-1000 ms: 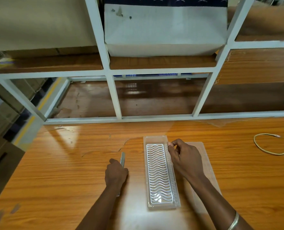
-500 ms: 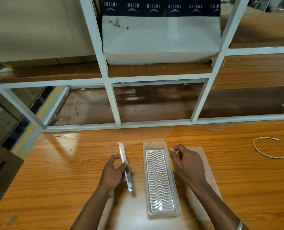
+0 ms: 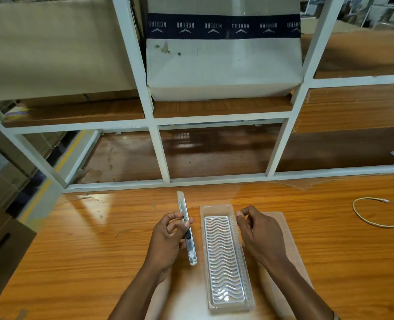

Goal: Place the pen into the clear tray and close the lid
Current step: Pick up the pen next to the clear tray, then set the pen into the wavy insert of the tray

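Note:
A long clear tray [image 3: 216, 210] with a white wavy insert lies lengthwise on the wooden table, its top uncovered. Its flat clear lid [image 3: 283, 232] lies open on the table to the right. My left hand [image 3: 166, 243] holds a slim silver pen [image 3: 188, 227] lifted off the table just left of the tray, roughly parallel to it, tip pointing away from me. My right hand [image 3: 258, 232] rests at the tray's right edge near its far end, thumb and fingertips pinched together; whether they grip the rim is unclear.
A white metal shelf frame [image 3: 161, 155] stands across the back of the table, with a cardboard box [image 3: 223, 65] on its upper shelf. A thin yellowish cable [image 3: 364, 218] curls on the table at the far right. Cardboard boxes stand at the left.
My left hand picked the pen up from the table and brought it beside the tray. The right hand stayed at the tray's edge. The view tilted downward slightly.

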A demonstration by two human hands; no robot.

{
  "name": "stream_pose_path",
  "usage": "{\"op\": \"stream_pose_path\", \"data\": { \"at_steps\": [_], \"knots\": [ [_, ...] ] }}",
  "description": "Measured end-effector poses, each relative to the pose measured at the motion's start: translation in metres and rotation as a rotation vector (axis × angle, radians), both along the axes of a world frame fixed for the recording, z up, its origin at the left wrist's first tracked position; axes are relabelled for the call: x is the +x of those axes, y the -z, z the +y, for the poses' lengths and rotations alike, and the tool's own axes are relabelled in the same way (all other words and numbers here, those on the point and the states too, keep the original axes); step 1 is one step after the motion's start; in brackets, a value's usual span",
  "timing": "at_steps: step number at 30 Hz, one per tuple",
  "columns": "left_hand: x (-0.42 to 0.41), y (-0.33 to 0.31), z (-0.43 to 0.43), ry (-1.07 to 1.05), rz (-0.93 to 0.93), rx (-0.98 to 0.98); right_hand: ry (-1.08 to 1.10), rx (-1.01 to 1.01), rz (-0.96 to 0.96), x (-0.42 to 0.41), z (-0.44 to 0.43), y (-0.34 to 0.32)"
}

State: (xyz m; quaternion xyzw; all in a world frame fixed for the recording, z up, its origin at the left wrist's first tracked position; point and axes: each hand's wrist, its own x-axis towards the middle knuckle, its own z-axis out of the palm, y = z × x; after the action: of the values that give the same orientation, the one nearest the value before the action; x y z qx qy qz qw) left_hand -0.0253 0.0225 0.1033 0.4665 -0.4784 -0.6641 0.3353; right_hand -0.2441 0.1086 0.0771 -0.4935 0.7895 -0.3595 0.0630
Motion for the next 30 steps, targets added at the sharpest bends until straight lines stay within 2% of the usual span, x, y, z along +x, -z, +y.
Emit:
{"op": "stream_pose_path", "data": {
  "at_steps": [4,11,24,27,30],
  "knots": [
    [0.002,0.002,-0.001,0.059,0.018,-0.044,-0.002,-0.015,-0.005,0.0,0.0,-0.002],
    [0.003,-0.004,0.003,0.093,-0.053,-0.126,-0.006,-0.021,-0.009,0.001,0.0,-0.004],
    [-0.004,-0.002,0.013,0.145,-0.108,-0.133,0.002,0.002,-0.019,-0.003,0.007,0.002],
    [-0.019,0.015,0.015,0.147,-0.185,-0.163,0.029,0.039,-0.027,-0.01,0.012,0.012],
    [-0.04,0.035,0.018,0.144,-0.402,-0.282,0.062,0.062,-0.048,-0.016,0.017,0.02]
  ]
}}
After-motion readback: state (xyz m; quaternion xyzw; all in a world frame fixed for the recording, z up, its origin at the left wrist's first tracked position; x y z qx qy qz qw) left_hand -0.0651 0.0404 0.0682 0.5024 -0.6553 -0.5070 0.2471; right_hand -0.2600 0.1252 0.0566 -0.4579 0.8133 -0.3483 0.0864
